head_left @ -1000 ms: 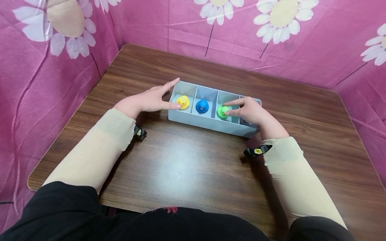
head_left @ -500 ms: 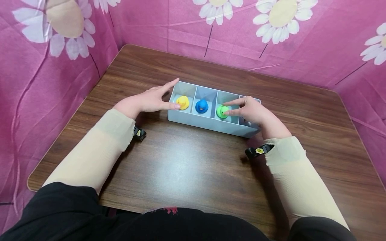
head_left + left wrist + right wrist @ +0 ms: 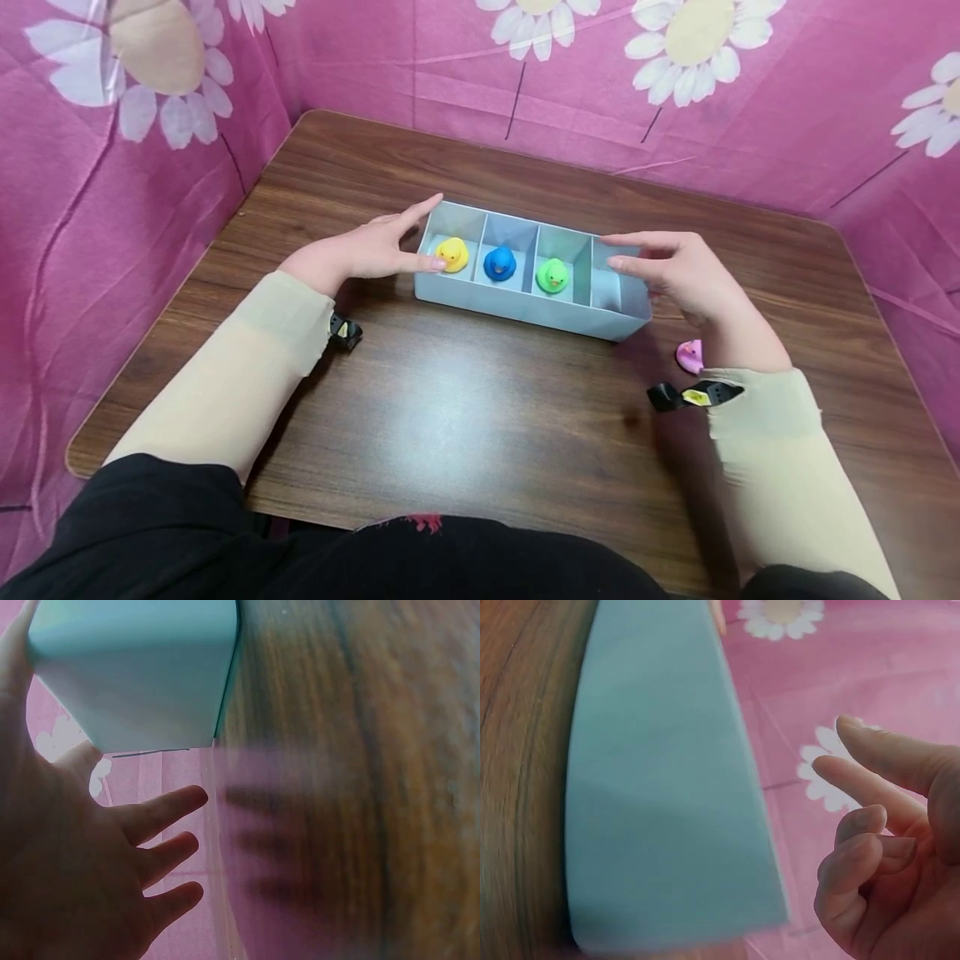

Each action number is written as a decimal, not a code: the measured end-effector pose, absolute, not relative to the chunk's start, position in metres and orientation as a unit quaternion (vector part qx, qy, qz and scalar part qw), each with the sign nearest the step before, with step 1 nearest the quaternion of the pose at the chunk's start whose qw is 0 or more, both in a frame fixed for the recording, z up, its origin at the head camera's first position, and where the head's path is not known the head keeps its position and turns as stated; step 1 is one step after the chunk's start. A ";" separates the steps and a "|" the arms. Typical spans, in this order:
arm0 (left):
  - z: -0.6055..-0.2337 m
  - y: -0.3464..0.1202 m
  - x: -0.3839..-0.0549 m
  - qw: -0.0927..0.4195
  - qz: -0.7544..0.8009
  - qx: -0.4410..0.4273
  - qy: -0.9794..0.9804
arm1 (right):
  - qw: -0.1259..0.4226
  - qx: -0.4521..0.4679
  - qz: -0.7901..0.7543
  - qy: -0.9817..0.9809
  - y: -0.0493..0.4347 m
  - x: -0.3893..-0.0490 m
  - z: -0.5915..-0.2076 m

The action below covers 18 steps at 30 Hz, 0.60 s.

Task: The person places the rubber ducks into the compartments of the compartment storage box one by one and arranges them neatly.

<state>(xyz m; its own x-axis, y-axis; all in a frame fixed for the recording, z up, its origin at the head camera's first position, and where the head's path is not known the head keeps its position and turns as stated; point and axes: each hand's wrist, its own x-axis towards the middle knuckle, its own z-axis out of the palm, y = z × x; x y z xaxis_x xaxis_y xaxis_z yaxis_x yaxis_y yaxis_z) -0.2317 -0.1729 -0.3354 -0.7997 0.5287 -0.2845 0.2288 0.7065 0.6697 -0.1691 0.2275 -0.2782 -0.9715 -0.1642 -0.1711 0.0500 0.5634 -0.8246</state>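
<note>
A grey-blue box (image 3: 525, 304) with a row of compartments sits on the table. From left to right it holds a yellow duck (image 3: 454, 253), a blue duck (image 3: 500, 263) and a green duck (image 3: 552, 276); the rightmost compartment shows no duck. My left hand (image 3: 375, 247) spans the box's left end, straight thumb and index finger touching it, the other fingers spread in the left wrist view. Over the right end hovers my right hand (image 3: 678, 271), thumb and index finger extended and nothing between them. In the right wrist view its other fingers are curled, apart from the box.
A pink duck (image 3: 689, 356) lies on the wooden table (image 3: 465, 417) right of the box, partly hidden by the right wrist. Pink cloth (image 3: 450, 75) with white flowers hangs along the table's back and sides.
My right hand has let go of the green duck, which stays in its compartment, and has moved right. The pink duck has come into sight. My left hand has stayed at the box.
</note>
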 end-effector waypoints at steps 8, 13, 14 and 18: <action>-0.336 -0.174 -0.232 0.243 0.328 0.212 0.888 | 0.109 0.024 -0.421 0.900 0.284 -0.140 -0.269; -0.336 -0.174 -0.232 0.241 0.330 0.213 0.887 | 0.124 0.071 -0.410 0.901 0.317 -0.118 -0.277; -0.336 -0.173 -0.232 0.241 0.331 0.213 0.887 | 0.122 0.077 -0.409 0.901 0.322 -0.114 -0.280; -0.337 -0.173 -0.231 0.241 0.335 0.213 0.886 | 0.117 0.103 -0.404 0.901 0.338 -0.098 -0.293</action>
